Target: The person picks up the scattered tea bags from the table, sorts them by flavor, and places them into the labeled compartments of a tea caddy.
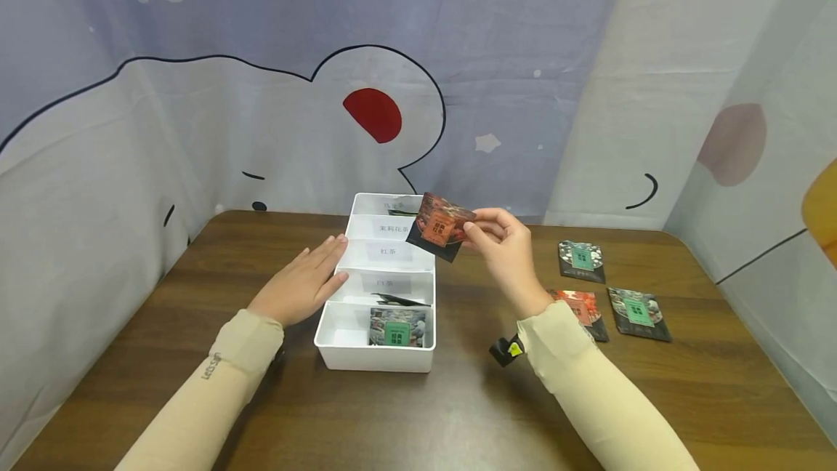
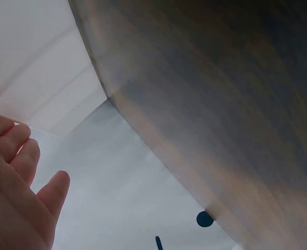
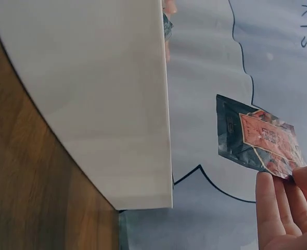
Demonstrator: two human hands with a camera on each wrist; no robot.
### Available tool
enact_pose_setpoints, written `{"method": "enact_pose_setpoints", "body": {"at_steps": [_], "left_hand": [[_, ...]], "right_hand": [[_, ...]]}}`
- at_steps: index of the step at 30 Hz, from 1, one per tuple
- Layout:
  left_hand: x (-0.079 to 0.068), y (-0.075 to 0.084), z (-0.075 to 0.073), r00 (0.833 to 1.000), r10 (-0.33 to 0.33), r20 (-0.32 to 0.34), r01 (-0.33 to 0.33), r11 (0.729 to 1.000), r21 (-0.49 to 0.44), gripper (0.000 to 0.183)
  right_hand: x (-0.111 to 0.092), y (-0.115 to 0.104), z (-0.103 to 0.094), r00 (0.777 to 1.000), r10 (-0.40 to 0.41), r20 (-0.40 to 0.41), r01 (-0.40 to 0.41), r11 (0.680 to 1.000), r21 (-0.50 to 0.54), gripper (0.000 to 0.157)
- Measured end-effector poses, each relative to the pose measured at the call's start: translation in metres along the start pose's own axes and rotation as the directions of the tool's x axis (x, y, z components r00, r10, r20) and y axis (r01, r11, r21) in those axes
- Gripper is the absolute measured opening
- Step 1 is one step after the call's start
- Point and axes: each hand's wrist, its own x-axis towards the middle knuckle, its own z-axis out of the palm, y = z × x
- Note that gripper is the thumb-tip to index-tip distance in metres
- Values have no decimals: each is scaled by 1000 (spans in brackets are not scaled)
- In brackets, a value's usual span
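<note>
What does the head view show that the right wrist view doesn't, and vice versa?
Head only: a white-flowered packet, a red packet and a green packet lying on the table, plus labels inside the white box.
Right wrist only: dark lettering on the backdrop.
Both: the right hand pinching a red-labelled packet, the box, table and backdrop.

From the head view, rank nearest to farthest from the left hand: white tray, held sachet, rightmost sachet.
1. White tray, right beside the left hand.
2. Held sachet, in the right hand.
3. Rightmost sachet, far right on the table.
</note>
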Motion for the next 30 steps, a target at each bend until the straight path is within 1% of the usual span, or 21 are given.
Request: {"method": "enact_pose_setpoints", "body": {"at_steps": [6, 11, 14, 18, 21, 24, 30], "left_hand": [[1, 0, 0, 1000, -1, -2, 1, 1000, -6, 68], [2, 0, 0, 1000, -6, 8, 6, 1000, -3, 68], [2, 0, 1, 1000, -10, 15, 10, 1000, -1, 68], [1, -1, 1, 1000, -2, 1, 2, 1000, -1, 67], [0, 0, 0, 1000, -1, -7, 1, 1000, -3, 66], [0, 1, 0, 1000, -6, -6, 5, 1000, -8, 67], [-1, 0, 0, 1000, -7, 1, 7, 1000, -8, 66]], "right_hand": [[5, 1, 14, 999, -21, 38, 21, 1000, 0, 18], [7, 7, 24, 997, -25, 67, 27, 999, -27, 16], [8, 13, 28, 994, -39, 99, 46, 997, -66, 14], [6, 22, 33, 985, -75, 152, 98, 984, -146, 13], [3, 27, 35, 976, -115, 186, 158, 958, -240, 11], [-1, 30, 35, 962, -161, 220, 228, 918, -324, 10], [-5, 35, 30, 924, -242, 297, 353, 838, -415, 10]]}}
